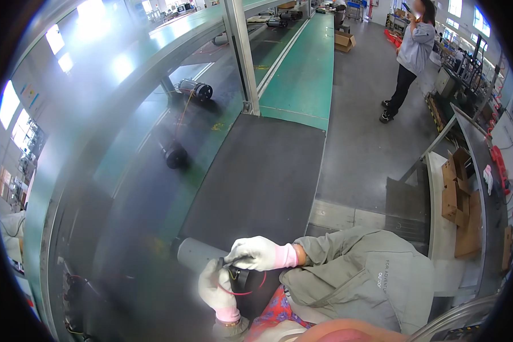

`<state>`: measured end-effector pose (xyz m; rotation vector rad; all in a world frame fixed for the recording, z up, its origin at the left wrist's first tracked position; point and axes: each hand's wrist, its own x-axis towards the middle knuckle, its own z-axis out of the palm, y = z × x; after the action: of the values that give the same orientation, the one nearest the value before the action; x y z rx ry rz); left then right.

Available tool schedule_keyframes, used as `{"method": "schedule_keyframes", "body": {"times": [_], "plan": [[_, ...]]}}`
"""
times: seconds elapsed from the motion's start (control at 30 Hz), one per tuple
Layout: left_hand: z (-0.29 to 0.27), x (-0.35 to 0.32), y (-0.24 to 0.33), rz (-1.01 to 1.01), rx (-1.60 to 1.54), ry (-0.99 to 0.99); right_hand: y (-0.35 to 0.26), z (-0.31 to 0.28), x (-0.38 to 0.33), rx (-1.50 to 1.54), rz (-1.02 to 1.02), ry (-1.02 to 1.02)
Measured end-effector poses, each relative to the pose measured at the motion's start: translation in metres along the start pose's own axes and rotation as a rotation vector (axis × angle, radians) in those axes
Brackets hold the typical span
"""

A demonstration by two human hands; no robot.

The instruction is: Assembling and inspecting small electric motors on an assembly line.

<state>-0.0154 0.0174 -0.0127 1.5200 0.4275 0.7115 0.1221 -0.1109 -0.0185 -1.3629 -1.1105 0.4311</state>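
Note:
A grey cylindrical motor lies on the black mat close in front of me, its dark end toward my body. Over this end both my white-gloved hands meet. My right hand pinches a small dark piece, too small to name, at the motor's near end. Just left of that end, my left hand is closed, its fingertips against the same dark piece. A red wire loops out below the hands. Part of the motor's near end is hidden by my fingers.
Two more motors, one silver and black and one dark, lie on the belt at left, with wires. A metal post rises beside the green worktop. Cardboard boxes stand at right. A person stands in the aisle.

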Motion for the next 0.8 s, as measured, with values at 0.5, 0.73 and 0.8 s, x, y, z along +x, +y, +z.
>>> {"method": "schedule_keyframes", "body": {"times": [0.5, 0.73, 0.8], "plan": [[0.011, 0.0, 0.002, 0.123, 0.129, -0.056, -0.013, 0.008, 0.014, 0.295, 0.263, 0.021], [0.012, 0.005, 0.008, 0.594, 0.636, 0.018, -0.007, -0.027, 0.042, 0.077, 0.197, -0.418], [0.013, 0.006, 0.012, 0.583, 0.64, 0.012, -0.005, -0.026, 0.044, 0.272, 0.306, -0.431]]}}
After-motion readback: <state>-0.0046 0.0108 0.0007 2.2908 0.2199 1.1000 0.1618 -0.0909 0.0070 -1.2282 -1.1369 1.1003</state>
